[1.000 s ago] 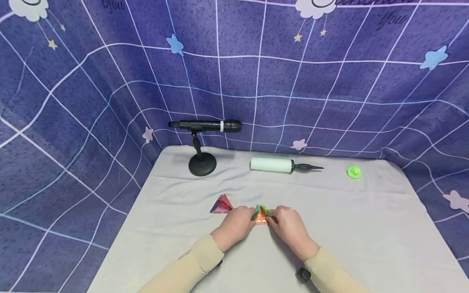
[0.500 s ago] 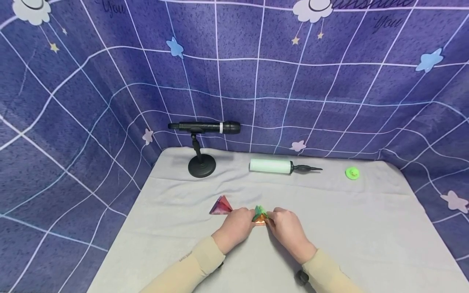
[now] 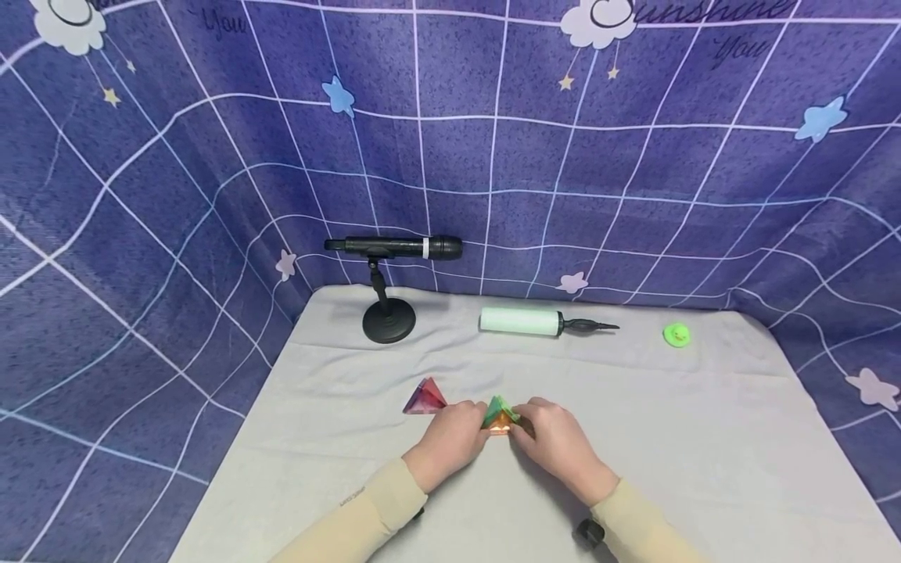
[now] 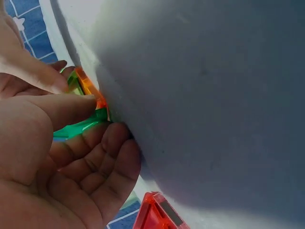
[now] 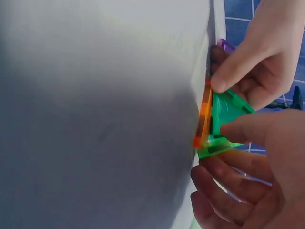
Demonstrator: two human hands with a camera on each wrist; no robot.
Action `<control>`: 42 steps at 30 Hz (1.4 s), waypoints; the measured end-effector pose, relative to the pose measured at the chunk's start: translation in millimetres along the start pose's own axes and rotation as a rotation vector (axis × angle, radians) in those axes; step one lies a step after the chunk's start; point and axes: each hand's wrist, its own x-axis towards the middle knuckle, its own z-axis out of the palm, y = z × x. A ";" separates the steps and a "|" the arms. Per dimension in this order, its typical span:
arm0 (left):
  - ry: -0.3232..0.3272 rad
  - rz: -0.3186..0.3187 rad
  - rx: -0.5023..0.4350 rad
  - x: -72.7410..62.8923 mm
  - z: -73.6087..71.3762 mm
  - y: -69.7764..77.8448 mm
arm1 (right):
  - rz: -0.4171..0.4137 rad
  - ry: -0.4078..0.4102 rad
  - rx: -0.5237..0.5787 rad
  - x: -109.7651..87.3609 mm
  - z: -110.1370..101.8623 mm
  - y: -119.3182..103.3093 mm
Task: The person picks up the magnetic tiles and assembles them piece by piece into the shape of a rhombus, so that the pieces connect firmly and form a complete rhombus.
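Both hands work on a small pyramid of translucent magnetic tiles (image 3: pixel 499 414) on the cloth. Its triangles are an orange tile (image 5: pixel 204 119) facing the person, a dark green tile (image 5: pixel 232 112) and a light green tile (image 5: pixel 217 148). From the left, the left hand (image 3: pixel 456 432) pinches the dark green side, its thumb at the orange edge in the left wrist view. The right hand (image 3: pixel 554 439) grips the right side between thumb and fingers, beside the light green tile. Just left of the left hand stands a red and purple tile pyramid (image 3: pixel 425 397).
A black microphone (image 3: pixel 401 247) on a round-based stand (image 3: pixel 389 320) stands at the back left. Along the back lie a pale green hand pump (image 3: pixel 521 320) with a black nozzle and a round bright green object (image 3: pixel 677 335). A blue patterned curtain (image 3: pixel 450 156) hangs behind the table.
The green tiles have tilted inward and now come together at the top over the orange tile, where a gap showed before. Both hands stay almost in place.
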 end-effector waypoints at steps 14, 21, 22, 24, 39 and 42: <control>0.270 -0.016 -0.057 10.0 -66.5 -51.7 | -0.197 -0.032 0.060 18.7 -16.6 20.4; 0.315 -0.051 -0.086 9.1 -81.1 -98.0 | -0.300 -0.032 0.050 30.5 -10.3 22.0; 0.312 -0.051 -0.086 8.1 -80.4 -103.9 | -0.315 -0.032 0.046 32.1 -9.6 21.6; 0.303 -0.043 -0.082 5.3 -77.7 -114.6 | -0.347 -0.034 0.042 35.3 -8.4 20.1; 0.091 0.077 -0.131 -9.5 -41.1 -141.0 | -0.359 -0.189 0.036 41.3 -7.0 11.9; 0.071 0.099 -0.123 -11.0 -39.3 -140.3 | -0.346 -0.199 0.039 40.5 -7.0 13.1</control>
